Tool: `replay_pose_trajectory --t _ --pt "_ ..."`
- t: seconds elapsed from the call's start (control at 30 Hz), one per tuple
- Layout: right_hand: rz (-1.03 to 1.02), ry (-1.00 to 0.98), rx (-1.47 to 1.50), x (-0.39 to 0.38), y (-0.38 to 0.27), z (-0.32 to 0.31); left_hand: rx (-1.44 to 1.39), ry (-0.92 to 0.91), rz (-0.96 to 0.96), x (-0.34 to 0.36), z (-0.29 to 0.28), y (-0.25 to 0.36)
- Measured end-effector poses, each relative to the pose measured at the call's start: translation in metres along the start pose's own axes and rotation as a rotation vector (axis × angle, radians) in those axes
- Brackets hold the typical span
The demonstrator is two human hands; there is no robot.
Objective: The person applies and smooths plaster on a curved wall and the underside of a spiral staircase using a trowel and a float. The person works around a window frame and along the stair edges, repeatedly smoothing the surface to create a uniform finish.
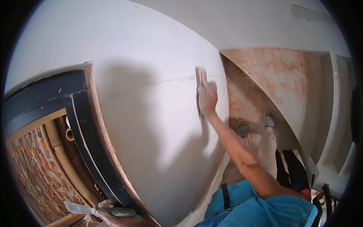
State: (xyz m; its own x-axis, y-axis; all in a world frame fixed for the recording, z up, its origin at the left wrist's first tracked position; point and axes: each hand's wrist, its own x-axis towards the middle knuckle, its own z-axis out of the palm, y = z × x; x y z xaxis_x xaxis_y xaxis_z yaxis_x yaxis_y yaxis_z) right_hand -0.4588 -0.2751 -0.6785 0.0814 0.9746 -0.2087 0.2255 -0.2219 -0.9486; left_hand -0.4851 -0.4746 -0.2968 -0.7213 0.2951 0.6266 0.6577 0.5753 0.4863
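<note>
My right hand [208, 99] is closed around the grip of a plastering trowel [201, 75], slightly smeared by motion. The trowel is seen nearly edge-on, its long flat side toward the white wall [177, 128]; I cannot tell whether it touches. A thin, uneven crack [174, 80] runs across the wall to the left of the tool. At the lower left, my left hand [109, 217] grips a putty knife [121, 212] by its dark, smeared handle. Its pale blade points left, in front of the window opening, away from the wall surface.
A dark blue frame [81, 113] with a rough plaster edge borders the wall on the left; brickwork [36, 170] and a pipe [60, 151] show through it. Below right are a dusty reddish floor [242, 89], my sandalled feet [243, 128] and a pale ledge [289, 83].
</note>
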Motion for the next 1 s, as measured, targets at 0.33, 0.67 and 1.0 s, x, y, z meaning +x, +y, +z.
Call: replay_pose_trajectory --t 0.33,0.67,1.0 --pt "-0.293 0.077 0.253 -0.001 -0.047 -0.002 0.301 0.082 0.154 -0.003 0.011 0.014" --pt "0.166 0.070 0.934 -0.080 -0.013 -0.001 0.456 -0.033 0.344 0.004 -0.010 -0.014" --pt "0.317 -0.028 -0.047 -0.048 0.141 0.018 0.421 0.068 0.493 0.004 -0.016 -0.015"
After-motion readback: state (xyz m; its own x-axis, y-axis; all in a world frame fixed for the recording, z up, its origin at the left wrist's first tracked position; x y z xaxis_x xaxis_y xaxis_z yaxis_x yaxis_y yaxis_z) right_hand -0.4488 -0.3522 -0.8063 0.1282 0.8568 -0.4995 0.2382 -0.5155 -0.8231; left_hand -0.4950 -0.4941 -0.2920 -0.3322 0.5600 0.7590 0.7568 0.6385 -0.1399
